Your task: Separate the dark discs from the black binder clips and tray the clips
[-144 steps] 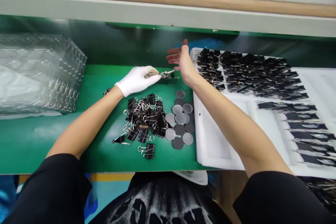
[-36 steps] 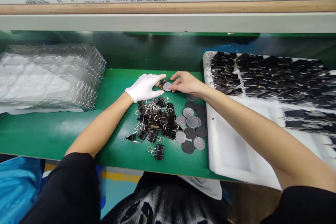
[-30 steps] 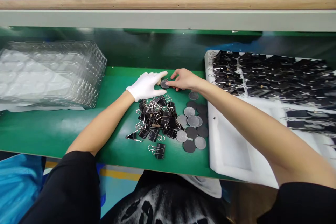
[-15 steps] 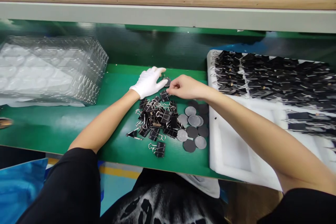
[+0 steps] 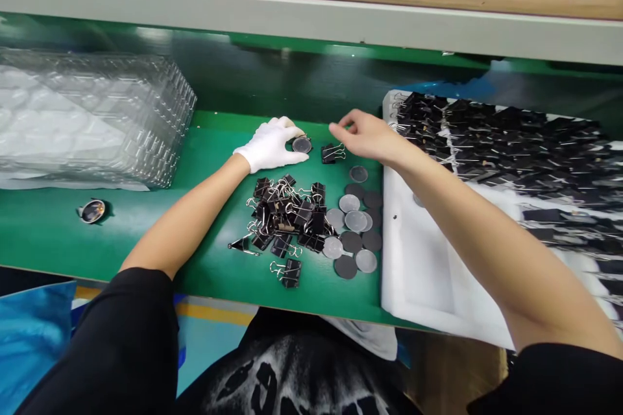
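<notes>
My left hand (image 5: 271,145), in a white glove, has its thumb and fingers curved round a small round part (image 5: 302,144) with a dark disc face, close to the bench top. My bare right hand (image 5: 363,133) is a little to the right, fingers bent but apart, with nothing visible between them. Just below its fingertips lies a single black binder clip (image 5: 333,154) with silver handles, apart from the hand. Nearer me is a heap of black binder clips (image 5: 287,207). Beside the heap lie several clear discs (image 5: 355,221) and black discs (image 5: 346,266).
Clear plastic trays (image 5: 141,123) are stacked on the left. Another round part (image 5: 92,211) sits alone in front of them. A white foam tray (image 5: 418,272) on the right holds rows of clipped black pieces (image 5: 525,136). A ledge (image 5: 311,19) runs across the back.
My right hand has moved right and up, away from the binder clip, which now lies on the bench farther right. My left hand has shifted slightly left with the round part, which shows more fully.
</notes>
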`<action>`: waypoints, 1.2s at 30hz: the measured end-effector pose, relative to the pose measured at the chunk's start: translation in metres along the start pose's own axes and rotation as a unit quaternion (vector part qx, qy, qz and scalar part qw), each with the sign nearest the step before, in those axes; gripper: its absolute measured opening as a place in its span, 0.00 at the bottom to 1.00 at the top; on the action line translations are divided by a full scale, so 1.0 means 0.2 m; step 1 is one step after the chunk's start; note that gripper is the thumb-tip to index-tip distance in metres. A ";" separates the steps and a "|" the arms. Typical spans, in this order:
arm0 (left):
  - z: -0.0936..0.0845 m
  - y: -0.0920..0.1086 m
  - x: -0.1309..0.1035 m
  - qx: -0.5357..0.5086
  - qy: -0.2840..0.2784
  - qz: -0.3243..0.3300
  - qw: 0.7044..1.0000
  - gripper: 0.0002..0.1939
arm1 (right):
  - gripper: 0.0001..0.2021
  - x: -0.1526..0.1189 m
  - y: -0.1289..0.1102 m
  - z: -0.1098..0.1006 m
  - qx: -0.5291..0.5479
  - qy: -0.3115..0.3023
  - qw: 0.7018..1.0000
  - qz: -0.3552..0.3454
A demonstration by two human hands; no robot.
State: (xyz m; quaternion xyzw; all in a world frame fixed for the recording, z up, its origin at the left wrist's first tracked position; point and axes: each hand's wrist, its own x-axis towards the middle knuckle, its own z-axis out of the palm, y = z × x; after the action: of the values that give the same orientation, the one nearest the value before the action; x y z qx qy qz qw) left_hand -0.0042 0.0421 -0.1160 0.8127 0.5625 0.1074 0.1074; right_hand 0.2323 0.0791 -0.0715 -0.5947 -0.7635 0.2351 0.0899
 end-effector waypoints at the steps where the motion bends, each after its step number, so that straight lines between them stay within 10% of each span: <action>1: 0.00 -0.01 0.00 -0.007 0.001 0.012 1.000 0.28 | 0.23 0.03 -0.02 0.02 0.002 0.047 0.999 0.000; 5: -0.01 -0.02 -0.01 0.017 0.007 0.035 0.999 0.28 | 0.31 0.14 -0.11 0.14 -0.011 0.161 0.987 0.021; 12: 0.00 0.02 -0.02 0.045 0.004 0.057 0.997 0.28 | 0.35 0.21 -0.05 0.31 -0.014 0.163 0.985 0.059; 36: 0.03 0.11 0.06 0.005 -0.036 0.053 0.998 0.28 | 0.32 0.27 0.14 0.37 -0.055 0.163 0.984 0.050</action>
State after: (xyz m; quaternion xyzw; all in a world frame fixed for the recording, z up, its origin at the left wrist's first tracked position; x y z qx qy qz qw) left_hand 0.0208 0.0450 -0.1137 0.8451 0.5153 0.0805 0.1177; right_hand 0.2106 0.1169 -0.1571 -0.6662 -0.7200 0.0973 0.1684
